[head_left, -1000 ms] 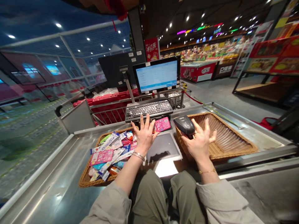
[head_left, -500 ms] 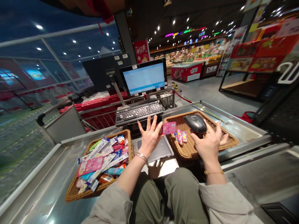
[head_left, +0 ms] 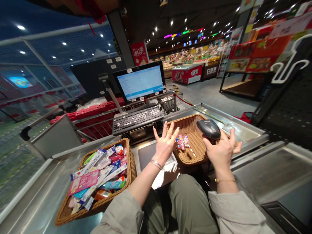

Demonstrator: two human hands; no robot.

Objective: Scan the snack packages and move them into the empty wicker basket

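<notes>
My right hand [head_left: 219, 146] grips a black handheld barcode scanner [head_left: 209, 128], its head raised over the right wicker basket [head_left: 198, 148]. My left hand [head_left: 165, 143] is open, fingers spread, at the left rim of that basket, with nothing visible in it. A few small wrapped candies [head_left: 182, 142] and a white stick lie in the right basket, just beyond my left fingertips. On my left, another wicker basket [head_left: 131, 162] is heaped with wrapped sweets, long white-and-blue packets and a flat pink packet [head_left: 84, 182].
Ahead stand a keyboard [head_left: 137, 118] and a lit monitor [head_left: 141, 81]. A grey flat plate [head_left: 148, 156] is set in the counter between the baskets. The metal counter [head_left: 39, 191] extends to both sides. Shopping carts [head_left: 168, 102] stand behind the monitor.
My left hand has let go of a pink packet, which is out of sight, and shifted slightly right over the basket. A white stick now shows beside the candies. The view has turned right.
</notes>
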